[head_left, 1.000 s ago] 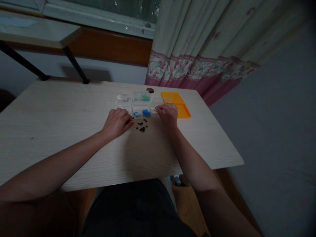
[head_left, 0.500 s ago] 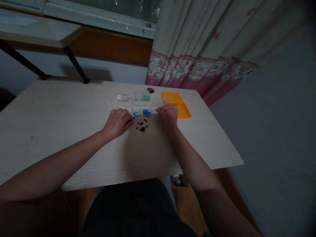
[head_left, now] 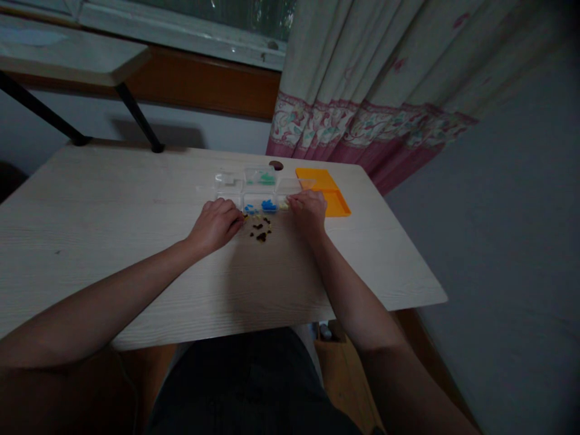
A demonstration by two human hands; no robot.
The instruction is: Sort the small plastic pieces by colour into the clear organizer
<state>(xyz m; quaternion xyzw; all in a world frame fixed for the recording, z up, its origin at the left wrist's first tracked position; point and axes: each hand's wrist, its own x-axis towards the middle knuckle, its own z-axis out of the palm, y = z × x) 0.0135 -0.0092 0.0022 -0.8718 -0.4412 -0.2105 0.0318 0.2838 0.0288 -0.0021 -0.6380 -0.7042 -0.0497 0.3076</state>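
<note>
A clear plastic compartment box [head_left: 260, 194] lies across the far middle of the table. Small blue pieces [head_left: 269, 205] sit in its front middle compartment, green pieces [head_left: 267, 178] at the back, and pale yellowish pieces [head_left: 284, 206] in the front right one. My right hand [head_left: 310, 211] is at that right compartment, fingertips pinched; whatever is between them is too small to make out. My left hand [head_left: 216, 222] rests by the box's front left corner with fingers curled together, their grip hidden. Several dark brown and yellow bits [head_left: 261, 237] lie loose on the table between my hands.
An orange tray [head_left: 338, 203] lies right of the box, partly behind my right hand. A raised shelf [head_left: 72, 54] on black legs stands at the back left. The curtain [head_left: 344, 121] hangs behind the table [head_left: 149, 199], which has a round cable hole [head_left: 276, 165].
Both hands stay almost where they were. My right fingertips have shifted very slightly at the right compartment. The box and the loose bits look the same.
</note>
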